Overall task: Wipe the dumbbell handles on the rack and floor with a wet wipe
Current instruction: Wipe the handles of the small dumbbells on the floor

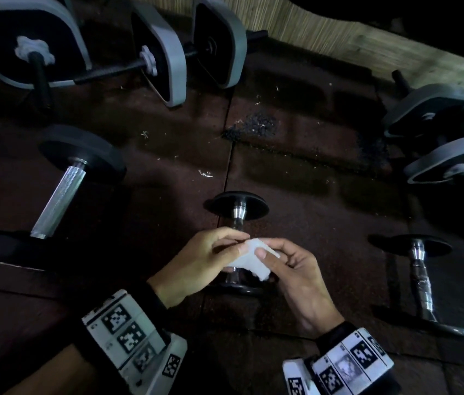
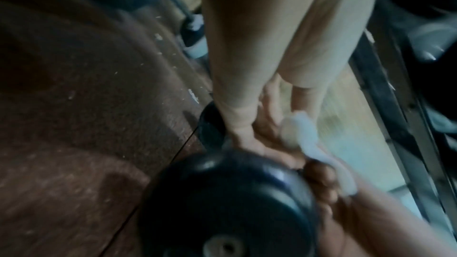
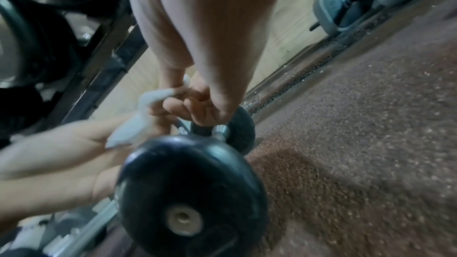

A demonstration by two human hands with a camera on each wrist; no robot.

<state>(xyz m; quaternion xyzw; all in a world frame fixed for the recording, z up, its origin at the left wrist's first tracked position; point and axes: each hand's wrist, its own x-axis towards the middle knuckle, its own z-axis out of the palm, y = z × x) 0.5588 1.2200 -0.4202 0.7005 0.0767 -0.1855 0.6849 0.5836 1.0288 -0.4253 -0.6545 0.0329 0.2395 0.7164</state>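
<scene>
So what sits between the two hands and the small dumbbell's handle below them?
Only the wet wipe, pinched by the left hand and right hand, hangs over the small dumbbell. The head view shows this best.

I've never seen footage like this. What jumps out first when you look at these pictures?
Two bare hands meet in the middle, the left hand and right hand both pinching a crumpled white wipe just above a small black dumbbell on the dark floor. At the left lies a bigger dumbbell with a shiny ridged handle, and grey-rimmed weights line the far edge.
</scene>
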